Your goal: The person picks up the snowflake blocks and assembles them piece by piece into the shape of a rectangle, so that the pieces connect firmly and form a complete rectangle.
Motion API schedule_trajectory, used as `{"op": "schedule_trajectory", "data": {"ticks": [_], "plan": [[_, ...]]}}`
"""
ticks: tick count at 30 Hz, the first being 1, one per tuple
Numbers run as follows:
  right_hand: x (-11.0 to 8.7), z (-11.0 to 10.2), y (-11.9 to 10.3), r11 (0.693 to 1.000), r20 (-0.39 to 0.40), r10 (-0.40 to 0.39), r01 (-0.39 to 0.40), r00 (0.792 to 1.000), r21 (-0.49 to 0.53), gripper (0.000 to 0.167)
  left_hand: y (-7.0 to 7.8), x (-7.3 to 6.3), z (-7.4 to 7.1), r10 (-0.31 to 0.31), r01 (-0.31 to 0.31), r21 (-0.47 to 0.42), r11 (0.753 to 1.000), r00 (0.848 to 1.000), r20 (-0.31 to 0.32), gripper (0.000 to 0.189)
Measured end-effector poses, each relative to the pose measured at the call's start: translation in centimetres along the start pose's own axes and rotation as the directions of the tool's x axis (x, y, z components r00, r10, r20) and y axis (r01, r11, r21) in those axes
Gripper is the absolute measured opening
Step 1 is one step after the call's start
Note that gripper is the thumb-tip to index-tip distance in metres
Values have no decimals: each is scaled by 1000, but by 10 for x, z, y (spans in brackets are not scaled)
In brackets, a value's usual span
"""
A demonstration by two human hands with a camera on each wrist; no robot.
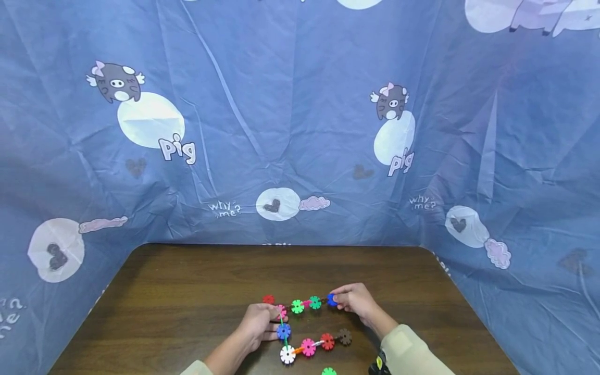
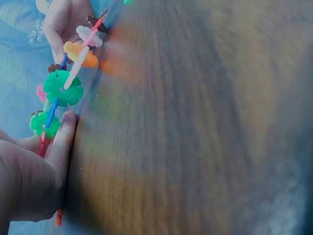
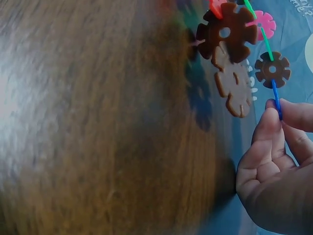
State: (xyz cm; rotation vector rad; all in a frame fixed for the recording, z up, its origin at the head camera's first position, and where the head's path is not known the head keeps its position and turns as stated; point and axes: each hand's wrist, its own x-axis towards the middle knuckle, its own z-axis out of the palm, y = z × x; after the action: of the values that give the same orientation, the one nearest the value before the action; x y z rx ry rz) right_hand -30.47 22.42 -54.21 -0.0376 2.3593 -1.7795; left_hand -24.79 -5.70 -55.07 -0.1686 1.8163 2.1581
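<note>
Notched plastic snowflake discs are slotted together into a chain that bends round at its left side. My left hand (image 1: 257,324) pinches the chain at a pink disc (image 1: 282,312), its lower fingers behind a blue disc. At the far right end, my right hand (image 1: 357,302) pinches a dark blue disc (image 3: 276,93) between thumb and fingertips, and a brown disc (image 3: 273,69) joins onto it. Green discs (image 1: 297,306) lie along the stretch between the hands. Nearer me, a row runs from a white disc (image 1: 288,355) through pink and red to a brown disc (image 1: 345,337).
A red disc (image 1: 269,299) shows just beyond the left hand. A separate green disc (image 1: 329,371) lies at the bottom edge of the head view. The brown wooden table (image 1: 187,281) is backed by a blue printed cloth (image 1: 290,130). A black object (image 1: 377,366) is beside the right sleeve.
</note>
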Motion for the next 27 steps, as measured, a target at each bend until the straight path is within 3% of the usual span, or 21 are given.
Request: {"op": "schedule_trajectory", "data": {"ticks": [22,27], "plan": [[0,6,4,995,-28,-2,5,1000,99,23,1,2,5,-26,31,52,998,995,-95,16],[-2,6,5,997,-59,-10,15,998,77,22,3,0,9,-19,26,62,998,994,-108,14]]}}
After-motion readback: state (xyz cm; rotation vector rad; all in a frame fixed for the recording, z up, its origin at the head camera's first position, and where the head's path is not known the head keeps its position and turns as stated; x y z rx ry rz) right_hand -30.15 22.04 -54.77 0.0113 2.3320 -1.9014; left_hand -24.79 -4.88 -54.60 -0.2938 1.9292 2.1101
